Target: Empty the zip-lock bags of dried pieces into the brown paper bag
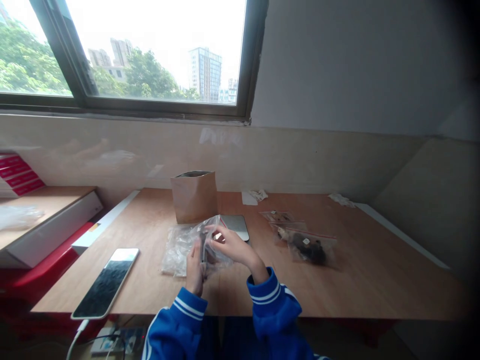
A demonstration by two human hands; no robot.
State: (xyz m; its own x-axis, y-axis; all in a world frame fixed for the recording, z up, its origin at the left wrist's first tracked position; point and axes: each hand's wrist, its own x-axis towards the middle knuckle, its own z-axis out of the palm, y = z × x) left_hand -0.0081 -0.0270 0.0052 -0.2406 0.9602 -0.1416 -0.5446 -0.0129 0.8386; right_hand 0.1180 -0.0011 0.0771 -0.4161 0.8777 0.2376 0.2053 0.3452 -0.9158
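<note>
In front of me, my left hand (pixel 194 267) is closed around the left side of a clear plastic zip bag (pixel 215 258). Something dark and narrow shows inside the bag, but I cannot make out its kind. My right hand (pixel 234 246) reaches over from the right, its fingers bent and pinching the upper part of the same bag. More clear plastic bags (pixel 174 252) lie flat on the table just left of my hands. Behind my right hand is a flat device with a silver top (pixel 239 226), partly covered by the hand.
An open brown paper bag (pixel 194 199) stands behind my hands. To the right lie zip bags with dark contents (pixel 309 248) and brownish contents (pixel 277 216). A phone (pixel 107 285) with a cable rests at the table's left front edge. Crumpled paper (pixel 258 195) lies at the back.
</note>
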